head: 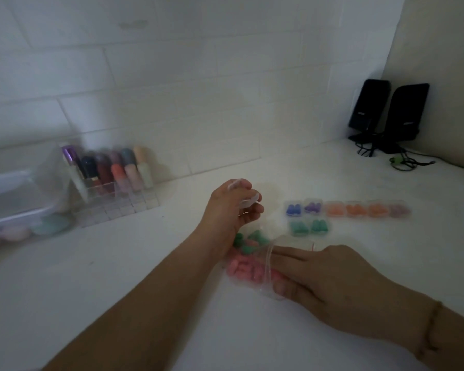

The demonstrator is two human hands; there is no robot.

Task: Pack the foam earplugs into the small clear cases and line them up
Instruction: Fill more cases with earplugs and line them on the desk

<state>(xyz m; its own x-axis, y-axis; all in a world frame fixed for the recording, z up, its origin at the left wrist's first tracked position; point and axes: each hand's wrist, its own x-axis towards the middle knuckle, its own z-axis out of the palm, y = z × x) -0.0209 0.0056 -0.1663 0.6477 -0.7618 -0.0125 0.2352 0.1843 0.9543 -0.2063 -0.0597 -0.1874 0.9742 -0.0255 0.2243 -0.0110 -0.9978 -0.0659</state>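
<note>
**Earplug cases being filled from a clear bag on a white tabletop**

On the white tabletop [332, 263], eight small clear cases are lying in two rows to the right of the hands. The far row [347, 209] is holding, from left to right, blue, purple, three orange and one pale mauve pair of earplugs; the near row [309, 227] is holding two green pairs. A clear bag [268, 274] is lying between the hands, with loose pink earplugs [243, 267] and green earplugs [248, 241] showing through it; their number is hard to make out in the blur.

The left hand [232, 207] is hovering above the bag, its grip curled around an empty clear case [248, 200]; whether the lid is open is not discernible. The right hand [316, 279] is resting at the bag's mouth, fingers fairly straight and reaching inside; the fingertips are veiled by the plastic, so any pinch on an earplug cannot be told.

At far left, an acrylic organiser [113, 183] is carrying upright coloured tubes, and a lidded plastic box [14, 199] is cut off by the frame edge. Two black speakers [386, 111] are standing in the far right corner.
</note>
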